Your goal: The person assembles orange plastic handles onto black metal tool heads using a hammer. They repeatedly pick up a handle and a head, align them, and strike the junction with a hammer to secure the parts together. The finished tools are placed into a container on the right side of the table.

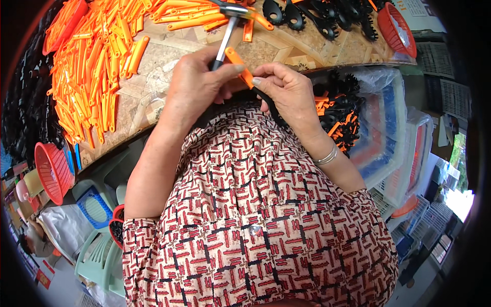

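Note:
My left hand (192, 84) is closed around a hammer (227, 38) with a steel shaft, its head pointing away over the table. The left thumb also presses on an orange plastic handle (240, 67). My right hand (289, 94) pinches the near end of that handle, where a black stem (266, 100) joins it. The stem's far part is hidden below the right hand, so I cannot tell which utensil it is. Loose orange handles (84, 87) lie heaped to the left of my hands. Black slotted spoon heads (294, 16) lie at the back right.
The patterned table (148, 77) ends just in front of my lap. Red baskets (53, 174) (396, 30) sit at its left and right ends. Below the right edge is a pile of black and orange utensils (340, 112), beside a plastic-wrapped stack (383, 125). A green chair (99, 261) stands lower left.

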`<move>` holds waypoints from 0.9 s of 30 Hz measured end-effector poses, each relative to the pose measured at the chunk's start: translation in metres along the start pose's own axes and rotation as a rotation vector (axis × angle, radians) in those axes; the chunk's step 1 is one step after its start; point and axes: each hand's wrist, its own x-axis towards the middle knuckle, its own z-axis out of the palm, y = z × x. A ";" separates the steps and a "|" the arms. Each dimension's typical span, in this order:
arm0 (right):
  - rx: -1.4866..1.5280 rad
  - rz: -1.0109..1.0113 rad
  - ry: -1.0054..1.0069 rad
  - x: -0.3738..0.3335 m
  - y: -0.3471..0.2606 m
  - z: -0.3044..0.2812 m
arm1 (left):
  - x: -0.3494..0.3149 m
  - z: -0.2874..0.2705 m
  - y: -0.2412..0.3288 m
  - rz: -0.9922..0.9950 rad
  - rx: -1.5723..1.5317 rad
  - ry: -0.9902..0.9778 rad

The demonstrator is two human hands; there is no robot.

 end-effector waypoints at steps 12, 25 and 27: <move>0.094 0.018 -0.009 0.001 -0.001 -0.008 | 0.023 -0.006 0.006 0.145 0.283 0.003; 0.092 0.044 -0.011 0.000 -0.003 -0.006 | 0.018 0.004 -0.015 0.513 0.616 0.189; 0.014 0.014 0.010 0.000 -0.003 -0.003 | 0.020 0.003 -0.015 0.536 0.658 0.177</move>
